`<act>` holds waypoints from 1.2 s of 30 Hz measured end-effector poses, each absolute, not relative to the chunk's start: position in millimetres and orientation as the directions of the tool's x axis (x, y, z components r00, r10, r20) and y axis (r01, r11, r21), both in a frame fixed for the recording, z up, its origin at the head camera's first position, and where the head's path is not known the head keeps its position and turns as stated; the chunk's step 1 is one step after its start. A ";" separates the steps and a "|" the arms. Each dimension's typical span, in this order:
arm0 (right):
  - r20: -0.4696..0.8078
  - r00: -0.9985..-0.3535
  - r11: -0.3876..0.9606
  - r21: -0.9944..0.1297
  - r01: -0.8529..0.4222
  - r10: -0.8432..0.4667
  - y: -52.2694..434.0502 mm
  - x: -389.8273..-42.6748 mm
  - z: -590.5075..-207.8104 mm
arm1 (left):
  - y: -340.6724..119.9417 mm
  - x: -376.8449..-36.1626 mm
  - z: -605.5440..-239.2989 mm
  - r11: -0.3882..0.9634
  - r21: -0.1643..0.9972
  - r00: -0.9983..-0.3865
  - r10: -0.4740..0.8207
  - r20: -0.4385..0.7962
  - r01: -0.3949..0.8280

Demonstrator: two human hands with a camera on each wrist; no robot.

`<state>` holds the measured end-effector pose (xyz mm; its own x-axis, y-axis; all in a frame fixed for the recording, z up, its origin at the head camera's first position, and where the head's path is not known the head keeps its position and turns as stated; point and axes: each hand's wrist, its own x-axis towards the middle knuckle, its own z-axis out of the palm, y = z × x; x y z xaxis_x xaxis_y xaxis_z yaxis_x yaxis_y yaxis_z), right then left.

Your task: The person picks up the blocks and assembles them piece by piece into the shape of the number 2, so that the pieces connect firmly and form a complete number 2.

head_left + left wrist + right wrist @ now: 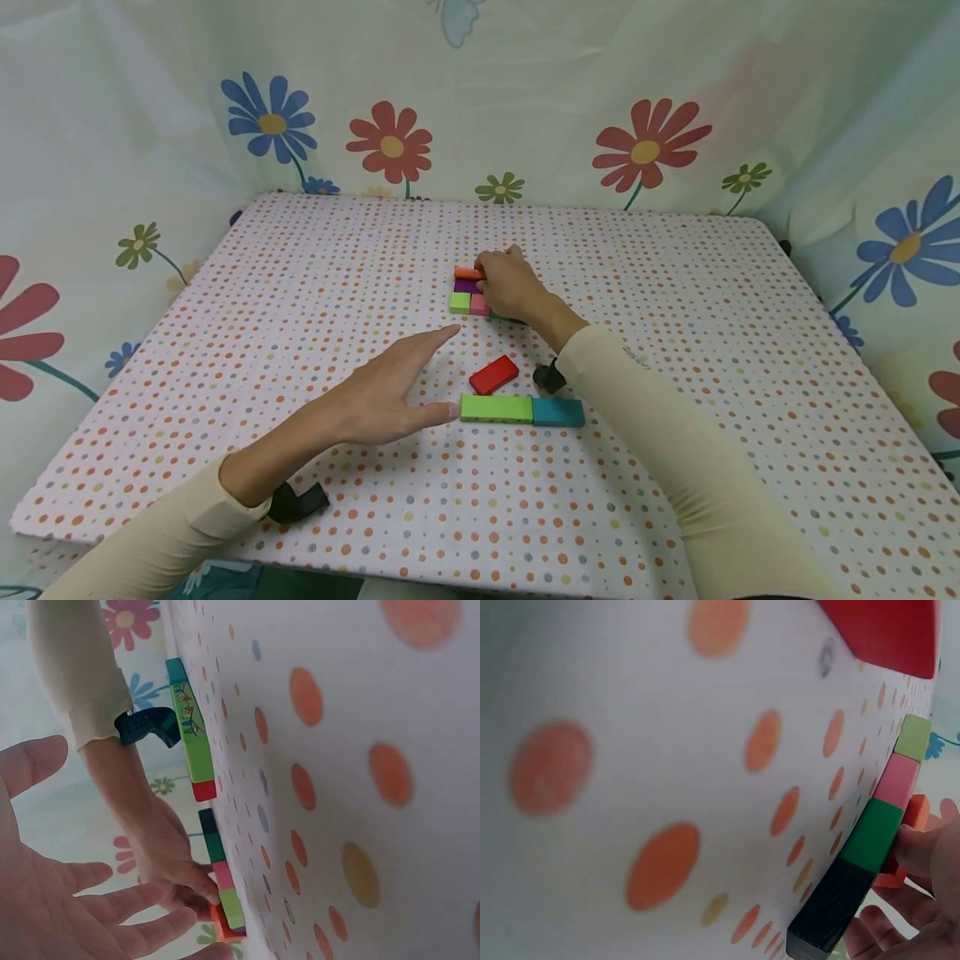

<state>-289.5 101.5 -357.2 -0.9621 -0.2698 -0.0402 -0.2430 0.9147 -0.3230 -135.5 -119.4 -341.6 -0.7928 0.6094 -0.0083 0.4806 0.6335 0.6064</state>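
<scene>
- Orange block (468, 272) sits just beyond the purple block (465, 286), pinched by your right hand (517, 287).
- Your left hand (386, 390) hovers with fingers extended, thumb near the long lime-green block (497, 408).

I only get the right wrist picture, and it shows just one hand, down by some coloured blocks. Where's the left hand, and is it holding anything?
Observer: The head view shows the left hand reaching over the table, fingers stretched out, holding nothing.
Visitor: The right hand seems to grip an orange block behind the pink block. Is anything between those two blocks?
Observer: Yes, the head view shows a purple block between the orange block and the row with the pink one.
</scene>
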 end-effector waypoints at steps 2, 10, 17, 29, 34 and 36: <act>-0.040 -0.964 0.909 -0.345 -0.234 -0.264 101.2 -290.3 -357.8 | -119.5 -135.9 -341.7 0.633 0.605 -0.792 0.610 -0.005 0.483; -0.015 -0.967 0.908 -0.349 -0.233 -0.254 102.6 -289.4 -360.1 | -119.0 -137.0 -343.7 0.626 0.621 -0.792 0.611 -0.015 0.472; 0.027 -0.969 0.902 -0.359 -0.238 -0.245 111.9 -287.4 -357.3 | -118.1 -137.1 -342.8 0.636 0.613 -0.797 0.603 -0.017 0.468; 0.052 -0.970 0.874 -0.423 -0.238 -0.238 136.8 -282.6 -356.9 | -114.7 -135.6 -344.6 0.650 0.608 -0.805 0.593 -0.030 0.456; 0.033 -0.969 0.862 -0.450 -0.234 -0.246 144.6 -283.6 -353.6 | -115.3 -136.8 -344.3 0.651 0.607 -0.810 0.586 -0.021 0.456; 0.023 -0.969 0.861 -0.454 -0.229 -0.246 147.8 -283.9 -353.2 | -115.5 -137.7 -344.5 0.649 0.611 -0.810 0.586 -0.022 0.454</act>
<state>-283.9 147.8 -353.2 -0.9691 -0.2456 0.0231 -0.2291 0.8611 -0.4539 -137.7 -115.5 -344.5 -0.8099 0.5862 -0.0215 0.4536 0.6492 0.6106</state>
